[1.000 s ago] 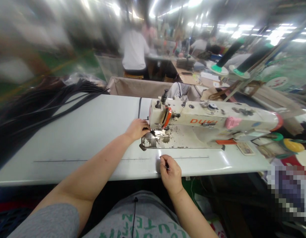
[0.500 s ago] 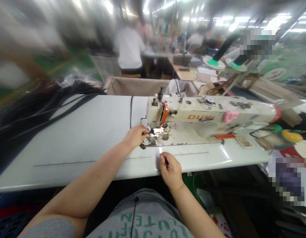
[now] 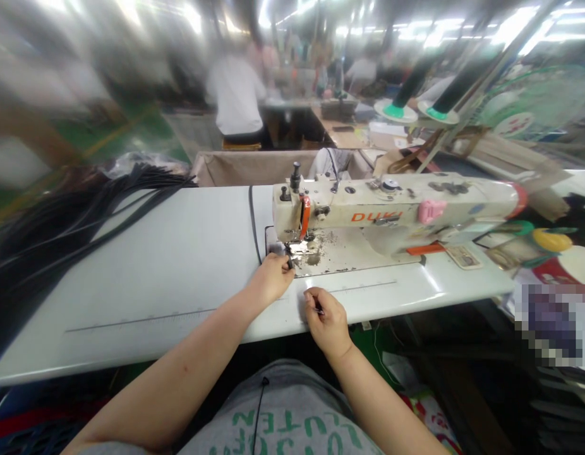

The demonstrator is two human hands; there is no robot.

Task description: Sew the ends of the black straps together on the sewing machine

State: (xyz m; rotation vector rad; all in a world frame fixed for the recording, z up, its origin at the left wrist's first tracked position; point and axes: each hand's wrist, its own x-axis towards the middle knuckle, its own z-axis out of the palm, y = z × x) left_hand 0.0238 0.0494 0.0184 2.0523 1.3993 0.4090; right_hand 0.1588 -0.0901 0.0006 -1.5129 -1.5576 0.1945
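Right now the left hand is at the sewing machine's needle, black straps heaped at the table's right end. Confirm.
Wrong: the head view shows the black straps at the table's left end; the left hand is at the sewing machine's needle.

Orange "DUKI" on the front of the sewing machine arm, last letter unclear. Green capitals on the grey shirt at the bottom edge, partly cut off, look like "LUTEN". Ruler ticks along the table, numbers too small to read. Red marks on the fan badge are illegible.
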